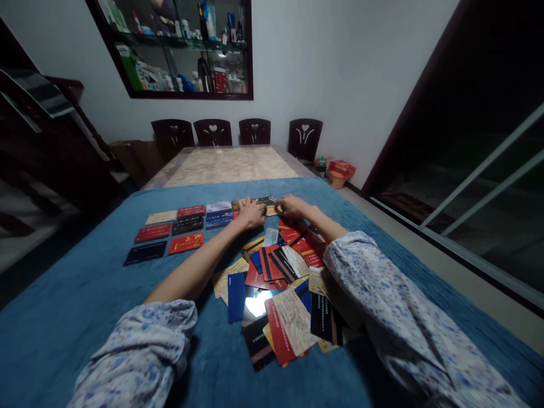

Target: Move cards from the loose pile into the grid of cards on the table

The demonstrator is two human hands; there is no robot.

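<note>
At the far end of the card rows, a yellowish bank card (271, 210) lies between my two hands. My left hand (252, 214) is at its left edge, fingers bent and closed. From the right, my right hand (290, 206) pinches the card's other edge. A dark card (267, 200) shows just behind it, and a brown card (236, 206) is partly covered by my left hand. To the left, several cards lie in rows, among them a black card (187, 225) and a purple-white card (219, 207). A loose heap of overlapping cards (293, 317) spreads between my forearms.
A blue cloth (97, 306) covers the near part of the table; the patterned tabletop (233, 161) shows beyond it. Several dark chairs (212, 132) stand at the far end. A glass-shelved cabinet (191, 95) is set in the wall. A red bag (341, 168) sits on the floor at right.
</note>
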